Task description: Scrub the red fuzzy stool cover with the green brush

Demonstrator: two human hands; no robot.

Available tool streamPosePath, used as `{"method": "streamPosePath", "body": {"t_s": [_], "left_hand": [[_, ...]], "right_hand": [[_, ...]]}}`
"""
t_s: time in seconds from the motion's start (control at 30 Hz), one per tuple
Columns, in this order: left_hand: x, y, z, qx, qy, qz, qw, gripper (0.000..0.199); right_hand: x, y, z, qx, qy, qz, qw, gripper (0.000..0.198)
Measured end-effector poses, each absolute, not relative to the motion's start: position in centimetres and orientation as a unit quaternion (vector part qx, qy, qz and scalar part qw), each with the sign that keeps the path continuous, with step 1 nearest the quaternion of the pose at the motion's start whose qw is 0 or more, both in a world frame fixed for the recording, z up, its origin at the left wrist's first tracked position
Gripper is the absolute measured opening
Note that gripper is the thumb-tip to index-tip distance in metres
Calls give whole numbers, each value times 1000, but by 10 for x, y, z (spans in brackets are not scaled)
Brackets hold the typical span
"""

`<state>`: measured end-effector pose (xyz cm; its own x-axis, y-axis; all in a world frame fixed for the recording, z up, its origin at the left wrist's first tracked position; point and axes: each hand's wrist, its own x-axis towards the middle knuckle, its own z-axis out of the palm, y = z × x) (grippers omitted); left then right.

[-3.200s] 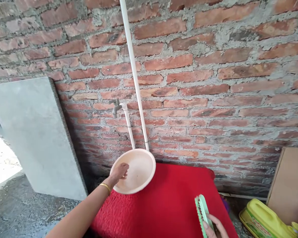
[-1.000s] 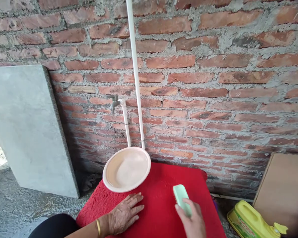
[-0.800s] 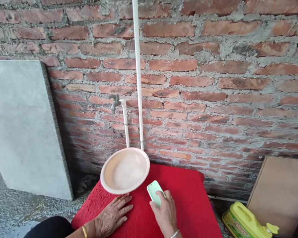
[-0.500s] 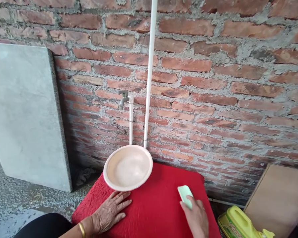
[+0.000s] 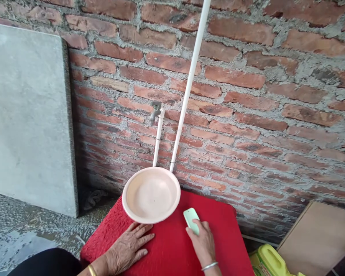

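Observation:
A pale green scrubbing brush [image 5: 192,220] with a small hole near its far end lies against the red cloth [image 5: 175,251], its underside hidden. My right hand [image 5: 201,239] is closed around the near part of it. Flat on the cloth rests my left hand [image 5: 129,245], its fingers spread and the fingertips close to the basin's near rim; whether they touch it I cannot tell. The pale pink basin [image 5: 151,195] stands at the far left part of the red surface, with no water that I can make out.
Behind the basin a tap [image 5: 155,111] sits on a white pipe [image 5: 158,142] by the brick wall [image 5: 241,76]. A longer white pipe [image 5: 189,84] rises beside it. Left leans a grey slab [image 5: 31,119] above wet floor. On the right are a yellow jug [image 5: 268,260] and a cardboard box [image 5: 316,237].
My right hand has moved left with the brush, nearer the basin. My left hand stays flat on the cloth. The camera view has tilted slightly.

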<state>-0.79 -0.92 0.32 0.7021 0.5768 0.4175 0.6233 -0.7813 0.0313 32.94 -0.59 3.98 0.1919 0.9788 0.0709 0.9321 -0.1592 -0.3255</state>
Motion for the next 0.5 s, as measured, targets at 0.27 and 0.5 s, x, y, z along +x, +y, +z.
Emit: {"method": "streamPosePath", "body": {"t_s": [0.27,0.5], "left_hand": [[-8,-10,-3,-919,-337,-194,74,54],[-7,-6,-13,-911,-331,-215,120,56]], "right_hand": [[400,-16,52,-855,-503,39,117,52],[328,27,47,-773,-613,61,154,34]]}}
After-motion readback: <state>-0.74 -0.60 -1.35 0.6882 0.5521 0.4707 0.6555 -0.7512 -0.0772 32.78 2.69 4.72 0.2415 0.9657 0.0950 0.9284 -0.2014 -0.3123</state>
